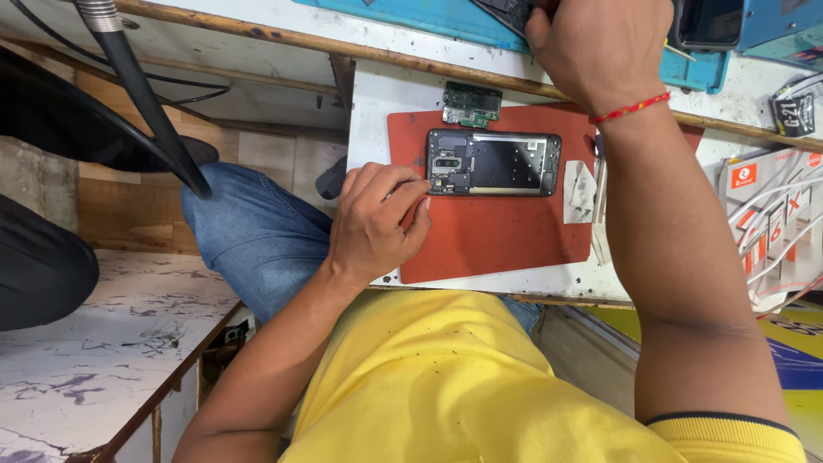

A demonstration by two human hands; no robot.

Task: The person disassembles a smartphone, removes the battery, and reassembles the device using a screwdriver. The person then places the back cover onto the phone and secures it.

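Note:
An opened phone (495,163) with its back cover off lies on a red mat (497,236), its camera end toward the left. My left hand (375,225) rests at that end with curled fingers, and thumb and forefinger pinch against the phone's corner. My right hand (596,51), a red thread around its wrist, reaches far over the mat to a dark object (512,12) on the blue mat (429,15) at the top edge. Its fingers are hidden behind the back of the hand.
A small green circuit board (471,105) lies just beyond the phone. A white scrap (580,192) sits right of it. Another phone (708,21) lies top right, and a box of packaged parts (771,223) stands at the right. A black hose (146,94) crosses the left.

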